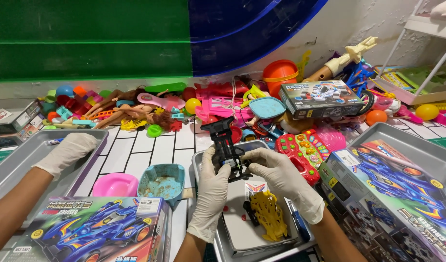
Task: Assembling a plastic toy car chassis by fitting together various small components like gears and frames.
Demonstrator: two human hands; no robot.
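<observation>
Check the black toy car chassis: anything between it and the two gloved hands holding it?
Nothing visible. The left hand and the right hand both grip the black toy car chassis directly, above the metal tray. The yellow car body shell lies lower in the tray, apart from the grip.

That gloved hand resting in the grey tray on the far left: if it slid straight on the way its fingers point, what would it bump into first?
Probably the tray's far rim. The co-worker's hand points up and right across the tray; beyond the rim lie white tiles, then dolls. Depth is hard to judge.
</observation>
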